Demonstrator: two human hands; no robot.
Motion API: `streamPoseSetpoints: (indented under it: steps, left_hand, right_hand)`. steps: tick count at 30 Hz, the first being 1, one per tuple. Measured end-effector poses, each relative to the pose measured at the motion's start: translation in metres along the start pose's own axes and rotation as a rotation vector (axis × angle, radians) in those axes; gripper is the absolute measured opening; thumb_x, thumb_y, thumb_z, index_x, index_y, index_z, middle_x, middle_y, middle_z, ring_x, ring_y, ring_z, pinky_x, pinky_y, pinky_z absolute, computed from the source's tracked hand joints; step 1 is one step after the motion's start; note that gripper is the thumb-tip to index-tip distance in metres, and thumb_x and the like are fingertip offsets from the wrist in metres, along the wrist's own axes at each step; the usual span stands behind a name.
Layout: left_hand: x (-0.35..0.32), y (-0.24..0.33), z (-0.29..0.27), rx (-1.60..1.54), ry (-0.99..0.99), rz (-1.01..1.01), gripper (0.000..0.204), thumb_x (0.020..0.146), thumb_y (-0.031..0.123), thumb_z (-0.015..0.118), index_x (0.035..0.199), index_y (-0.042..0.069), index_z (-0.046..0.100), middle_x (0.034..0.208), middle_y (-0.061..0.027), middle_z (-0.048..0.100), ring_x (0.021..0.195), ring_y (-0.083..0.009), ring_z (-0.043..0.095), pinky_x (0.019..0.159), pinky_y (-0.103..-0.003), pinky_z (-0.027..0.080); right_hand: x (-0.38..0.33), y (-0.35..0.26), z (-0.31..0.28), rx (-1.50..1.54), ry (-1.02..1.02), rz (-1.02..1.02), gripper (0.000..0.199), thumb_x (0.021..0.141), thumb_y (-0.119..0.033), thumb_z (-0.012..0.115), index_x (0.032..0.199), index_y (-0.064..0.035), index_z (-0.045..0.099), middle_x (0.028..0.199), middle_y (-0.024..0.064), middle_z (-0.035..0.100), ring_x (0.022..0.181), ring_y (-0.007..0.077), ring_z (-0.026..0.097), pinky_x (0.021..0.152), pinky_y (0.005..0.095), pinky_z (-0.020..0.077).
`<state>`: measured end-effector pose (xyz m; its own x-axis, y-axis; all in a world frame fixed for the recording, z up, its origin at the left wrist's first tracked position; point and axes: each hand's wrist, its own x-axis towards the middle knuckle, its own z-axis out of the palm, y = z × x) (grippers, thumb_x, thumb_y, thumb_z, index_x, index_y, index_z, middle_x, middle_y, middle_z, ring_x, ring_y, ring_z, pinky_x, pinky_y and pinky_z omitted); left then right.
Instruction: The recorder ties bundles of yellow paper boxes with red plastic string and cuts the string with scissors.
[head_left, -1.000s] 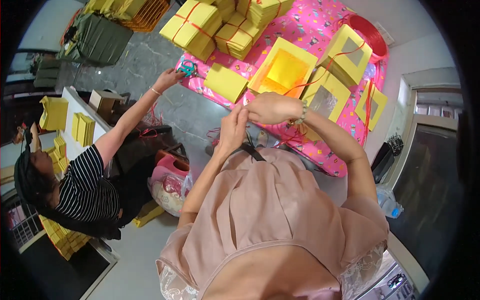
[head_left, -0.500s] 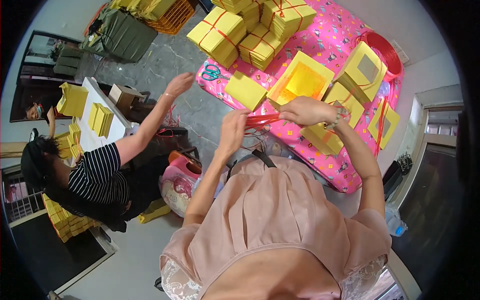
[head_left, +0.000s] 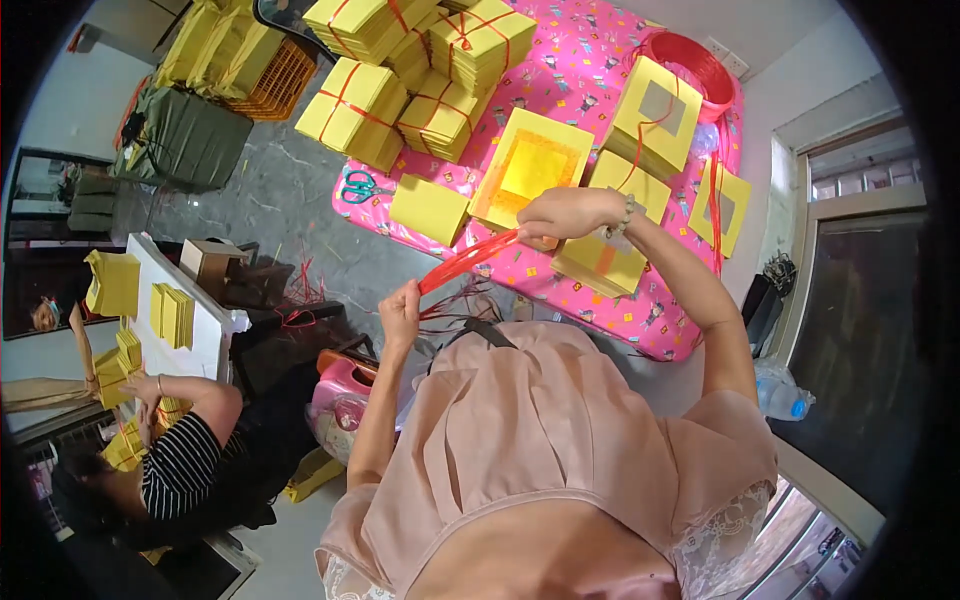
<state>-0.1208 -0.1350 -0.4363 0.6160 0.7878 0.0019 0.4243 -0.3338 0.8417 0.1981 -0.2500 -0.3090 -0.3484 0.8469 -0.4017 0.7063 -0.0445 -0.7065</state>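
Observation:
A bundle of red plastic strapping ribbon (head_left: pixel 468 259) is stretched between my two hands, above the near edge of the table. My left hand (head_left: pixel 401 314) is closed in a fist round its lower left end. My right hand (head_left: pixel 568 214) grips the upper right end, fingers curled over it. Just beyond my right hand lies a yellow paper stack with an orange-bordered square (head_left: pixel 535 165) on top. Left of that sits a plain yellow stack (head_left: pixel 428 208), with teal-handled scissors (head_left: pixel 362 187) beside it. Loose ribbon ends hang below my left hand.
Tied yellow bundles (head_left: pixel 362 100) stand on the pink patterned table cover (head_left: pixel 560 80). At the back right is a red ribbon coil (head_left: pixel 690 60), near stacks with grey squares (head_left: pixel 660 106). A co-worker in a striped shirt (head_left: pixel 185 465) works left at a white table (head_left: pixel 205 330).
My hands have moved apart, drawing the red ribbon out longer; my left hand went down and left. The co-worker's arm has swung back to the yellow stacks. The view has shifted.

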Motion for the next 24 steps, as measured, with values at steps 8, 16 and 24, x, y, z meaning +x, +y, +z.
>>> streamPoseSetpoints:
  steps: [8, 16, 24]
  left_hand:
    - [0.049, 0.098, 0.037, -0.077, -0.151, 0.382, 0.028, 0.091, 0.022, 0.041, 0.103, 0.001, 0.055, 0.095, -0.0125, 0.058, 0.089, -0.0264, 0.053, 0.077, -0.035, 0.040]
    - [0.056, 0.129, 0.043, -0.530, -0.603, -0.214, 0.046, 0.095, 0.044, 0.034, 0.085, 0.005, 0.057, 0.056, 0.0037, 0.037, 0.047, -0.0051, 0.031, 0.043, -0.022, 0.024]
    - [0.054, 0.120, 0.030, -0.696, -0.712, -0.364, 0.039, 0.094, 0.041, 0.042, 0.071, 0.012, 0.054, 0.045, 0.0092, 0.030, 0.039, -0.0026, 0.023, 0.038, -0.021, 0.016]
  right_hand:
    - [0.033, -0.032, 0.019, -0.336, 0.107, 0.055, 0.027, 0.088, -0.026, 0.044, 0.085, -0.0034, 0.058, 0.076, 0.0165, 0.061, 0.073, 0.0348, 0.058, 0.066, 0.0430, 0.0451]
    - [0.016, -0.039, 0.012, -0.216, 0.154, -0.010, 0.031, 0.088, -0.033, 0.045, 0.091, -0.0039, 0.056, 0.081, 0.0176, 0.061, 0.078, 0.0349, 0.058, 0.068, 0.0439, 0.0448]
    - [-0.021, 0.008, -0.004, -0.088, 0.433, 0.081, 0.025, 0.091, -0.025, 0.043, 0.087, -0.0028, 0.054, 0.076, 0.0147, 0.059, 0.073, 0.0330, 0.057, 0.065, 0.0385, 0.0433]
